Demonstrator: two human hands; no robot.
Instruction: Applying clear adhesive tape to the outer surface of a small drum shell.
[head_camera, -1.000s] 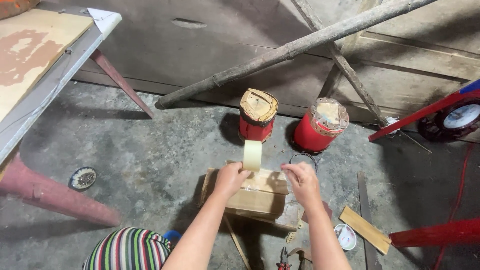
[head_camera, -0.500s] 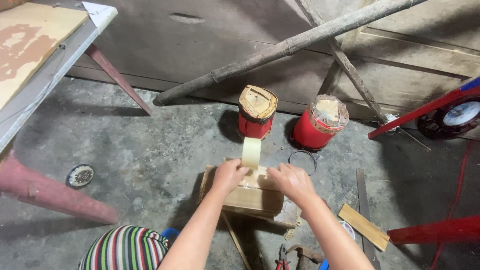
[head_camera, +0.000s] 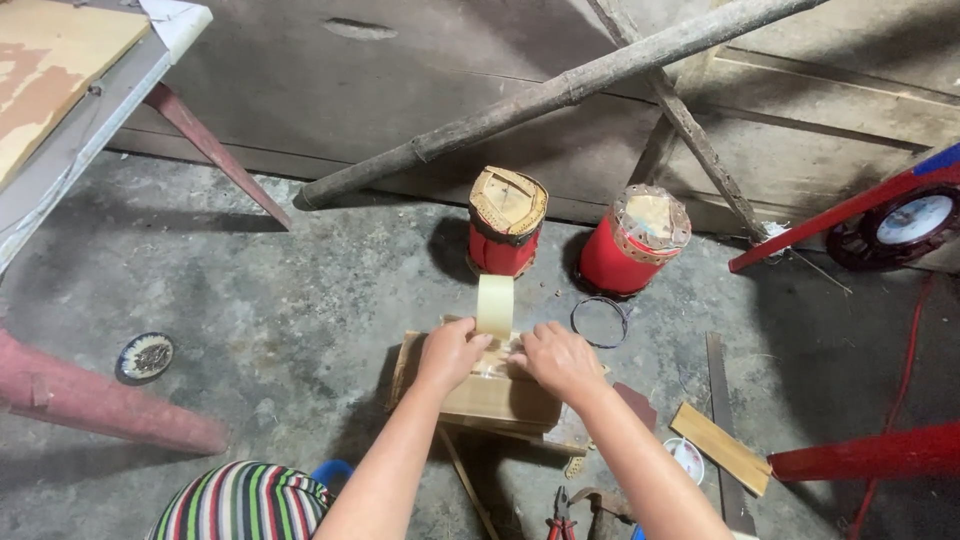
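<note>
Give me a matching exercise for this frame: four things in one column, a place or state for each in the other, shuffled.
Things:
1. tape roll
2. wire ring
3. pliers
4. round disc

Places or states:
A. flat on the floor, far left, near a red leg
B. standing on edge on the cardboard box
C. bottom edge, red handles
D. on the floor in front of the right red drum

Pairs: 1-B, 2-D, 3-C, 4-A

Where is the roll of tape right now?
In the head view, the roll of tape stands on edge at the far side of the cardboard box, just beyond the left hand and in front of the left red drum.
</note>
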